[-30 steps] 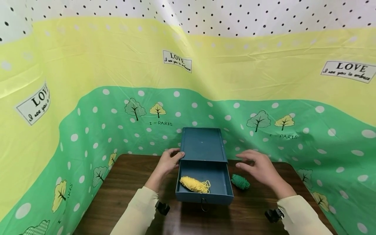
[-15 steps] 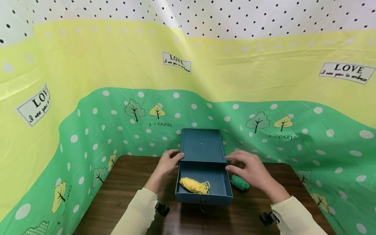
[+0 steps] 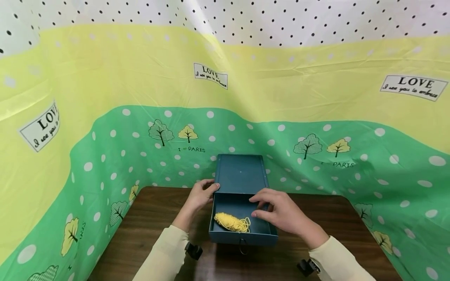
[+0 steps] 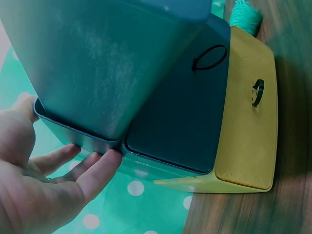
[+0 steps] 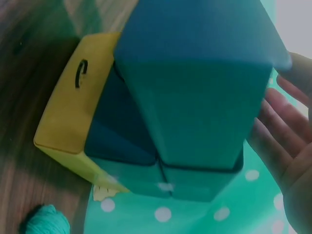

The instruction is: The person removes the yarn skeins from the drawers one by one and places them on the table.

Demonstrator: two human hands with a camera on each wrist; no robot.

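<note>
A blue stacked drawer cabinet (image 3: 240,173) has its top drawer (image 3: 242,237) pulled out. A skein of yellow yarn (image 3: 232,222) lies inside that drawer, at its front left. My left hand (image 3: 199,195) holds the cabinet's left upper edge, thumb on top and fingers against the side, as the left wrist view also shows. Above the right part of the drawer hovers my right hand (image 3: 281,210), fingers bent and spread, with nothing seen between them. Green yarn (image 5: 48,222) rests on the table right of the cabinet; the right hand and arm hide it in the head view.
Under the top drawer are a dark blue drawer (image 4: 178,107) with a black ring handle and a yellow drawer (image 4: 248,117), both closed. The brown wooden table (image 3: 140,234) backs onto a green and yellow printed curtain (image 3: 168,164).
My right hand has moved left, from above the green yarn to over the open drawer, covering that yarn from the head view. My left hand stays on the cabinet.
</note>
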